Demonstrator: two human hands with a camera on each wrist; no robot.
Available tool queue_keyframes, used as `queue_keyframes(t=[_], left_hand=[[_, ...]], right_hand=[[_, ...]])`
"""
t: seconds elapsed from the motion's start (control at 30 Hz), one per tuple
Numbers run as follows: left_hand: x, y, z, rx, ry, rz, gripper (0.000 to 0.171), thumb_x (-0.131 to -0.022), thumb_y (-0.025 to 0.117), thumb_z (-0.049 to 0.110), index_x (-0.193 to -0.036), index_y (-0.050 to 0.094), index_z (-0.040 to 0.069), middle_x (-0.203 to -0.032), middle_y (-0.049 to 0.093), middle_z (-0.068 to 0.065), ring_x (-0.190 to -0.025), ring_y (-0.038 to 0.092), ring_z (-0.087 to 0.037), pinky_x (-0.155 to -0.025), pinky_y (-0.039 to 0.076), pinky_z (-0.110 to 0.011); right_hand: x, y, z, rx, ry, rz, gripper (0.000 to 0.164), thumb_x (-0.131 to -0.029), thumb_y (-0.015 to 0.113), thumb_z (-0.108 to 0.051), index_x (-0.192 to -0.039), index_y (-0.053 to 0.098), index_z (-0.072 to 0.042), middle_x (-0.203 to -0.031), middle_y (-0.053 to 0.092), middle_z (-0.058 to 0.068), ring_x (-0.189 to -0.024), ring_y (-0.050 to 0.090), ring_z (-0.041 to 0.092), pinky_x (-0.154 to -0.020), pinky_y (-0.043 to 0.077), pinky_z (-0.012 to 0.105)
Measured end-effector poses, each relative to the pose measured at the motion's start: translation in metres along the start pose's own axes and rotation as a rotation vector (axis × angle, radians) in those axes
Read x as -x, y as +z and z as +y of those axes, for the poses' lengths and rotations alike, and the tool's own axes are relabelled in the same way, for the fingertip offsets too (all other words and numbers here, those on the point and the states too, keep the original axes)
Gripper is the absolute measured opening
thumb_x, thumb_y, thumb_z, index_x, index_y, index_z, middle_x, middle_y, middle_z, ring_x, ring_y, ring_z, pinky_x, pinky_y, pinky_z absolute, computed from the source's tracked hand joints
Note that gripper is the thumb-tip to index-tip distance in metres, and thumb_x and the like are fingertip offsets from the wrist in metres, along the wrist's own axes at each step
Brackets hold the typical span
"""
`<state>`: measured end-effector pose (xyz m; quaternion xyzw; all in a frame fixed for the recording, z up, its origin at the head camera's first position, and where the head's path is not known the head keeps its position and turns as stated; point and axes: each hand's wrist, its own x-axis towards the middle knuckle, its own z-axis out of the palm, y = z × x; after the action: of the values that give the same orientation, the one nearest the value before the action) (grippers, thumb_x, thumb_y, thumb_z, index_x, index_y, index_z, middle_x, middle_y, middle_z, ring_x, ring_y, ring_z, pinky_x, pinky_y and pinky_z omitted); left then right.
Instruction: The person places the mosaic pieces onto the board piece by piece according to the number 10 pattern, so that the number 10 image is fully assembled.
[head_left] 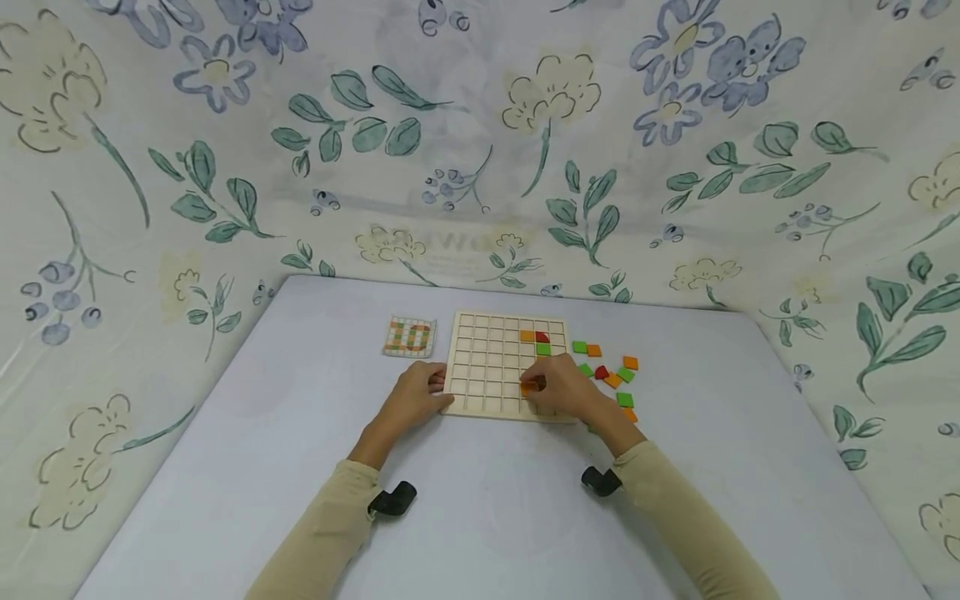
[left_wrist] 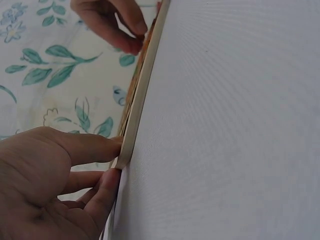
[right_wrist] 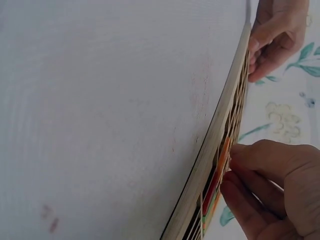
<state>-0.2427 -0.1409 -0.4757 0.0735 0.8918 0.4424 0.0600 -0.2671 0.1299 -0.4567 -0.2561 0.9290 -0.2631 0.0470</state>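
Note:
A pale wooden grid board (head_left: 483, 332) lies on the table. My left hand (head_left: 417, 392) holds its front left corner, thumb on the near edge and fingers along the left side; the left wrist view shows thumb and fingers (left_wrist: 102, 192) at the rim. Over the board's right half, my right hand (head_left: 564, 385) pinches an orange square tile (head_left: 528, 388) at a cell. In the right wrist view this orange tile (right_wrist: 223, 148) stays at the fingertips. Near the board's far right corner sit an orange tile (head_left: 527, 336), a red piece (head_left: 542, 337) and a green tile (head_left: 543, 349).
Right of the board lie several loose green and orange square tiles (head_left: 630, 363), with a red piece (head_left: 602, 372) among them. A patterned card (head_left: 408, 337) with coloured squares is left of the board. Behind the white table (head_left: 315, 333) hangs a floral cloth (head_left: 465, 167).

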Motion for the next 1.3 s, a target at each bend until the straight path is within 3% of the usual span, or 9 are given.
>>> queue_keyframes(t=[0.23,0.43,0.73,1.07,1.3], left_hand=[[0.001,-0.001,0.002,-0.008,0.003,0.001,0.057,-0.084,0.073,0.003,-0.134,0.050,-0.012,-0.115,0.054,-0.018,-0.106,0.060,-0.027,-0.092,0.053,-0.033],[0.001,-0.002,0.002,-0.003,-0.004,-0.001,0.057,-0.084,0.073,0.003,-0.134,0.050,-0.012,-0.115,0.054,-0.018,-0.106,0.060,-0.027,-0.092,0.053,-0.033],[0.000,-0.001,0.002,0.006,-0.015,-0.002,0.057,-0.084,0.073,0.003,-0.134,0.049,-0.012,-0.116,0.054,-0.019,-0.108,0.060,-0.028,-0.093,0.053,-0.033],[0.001,-0.002,0.005,0.001,-0.025,-0.002,0.058,-0.084,0.073,0.002,-0.134,0.049,-0.012,-0.116,0.054,-0.019,-0.109,0.059,-0.028,-0.093,0.053,-0.035],[0.001,0.000,0.004,0.008,-0.016,0.002,0.057,-0.083,0.073,0.001,-0.134,0.050,-0.012,-0.115,0.054,-0.018,-0.108,0.060,-0.028,-0.093,0.053,-0.034]], right_hand=[[-0.001,0.000,0.000,-0.014,-0.007,-0.010,0.016,-0.083,0.076,-0.007,-0.099,0.078,-0.009,-0.091,0.070,-0.005,-0.081,0.058,0.011,-0.075,0.054,0.024],[0.002,-0.007,0.011,-0.027,-0.041,0.015,0.016,-0.086,0.073,-0.008,-0.100,0.077,-0.005,-0.097,0.072,0.001,-0.086,0.064,0.013,-0.075,0.056,0.025],[0.023,-0.038,0.042,-0.027,0.150,0.177,0.020,-0.085,0.072,-0.006,-0.104,0.074,0.003,-0.101,0.070,0.013,-0.089,0.062,0.026,-0.079,0.057,0.039],[0.034,-0.047,0.064,0.098,0.349,0.142,0.024,-0.087,0.070,-0.011,-0.104,0.072,0.005,-0.093,0.068,0.013,-0.083,0.056,0.026,-0.075,0.056,0.036],[0.036,-0.044,0.067,0.084,0.398,0.171,0.025,-0.086,0.071,-0.011,-0.104,0.072,0.006,-0.096,0.068,0.017,-0.083,0.057,0.027,-0.078,0.057,0.038]])
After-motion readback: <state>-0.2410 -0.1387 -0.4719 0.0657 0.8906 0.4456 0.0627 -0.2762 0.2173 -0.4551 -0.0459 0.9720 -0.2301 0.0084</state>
